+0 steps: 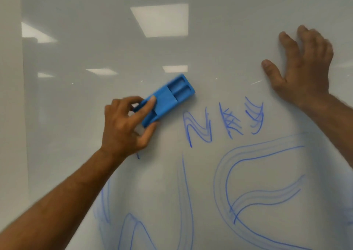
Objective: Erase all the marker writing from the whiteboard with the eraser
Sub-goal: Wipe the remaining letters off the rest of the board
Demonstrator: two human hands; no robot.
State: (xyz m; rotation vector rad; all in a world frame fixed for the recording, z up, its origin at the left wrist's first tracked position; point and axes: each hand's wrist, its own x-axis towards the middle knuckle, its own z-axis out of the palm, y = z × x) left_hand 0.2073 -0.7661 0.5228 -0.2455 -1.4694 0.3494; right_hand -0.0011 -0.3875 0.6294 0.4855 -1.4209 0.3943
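A glossy whiteboard fills the view. My left hand grips the lower end of a blue eraser, which lies tilted against the board, its free end pointing up and right. Small blue marker writing sits just right of the eraser, apart from it. Larger blue strokes curve across the lower half of the board, partly smeared. My right hand rests flat on the board at the upper right, fingers spread, holding nothing.
Ceiling lights are reflected in the upper board. A paler wall strip borders the board on the left. More blue strokes run along the bottom edge of the view.
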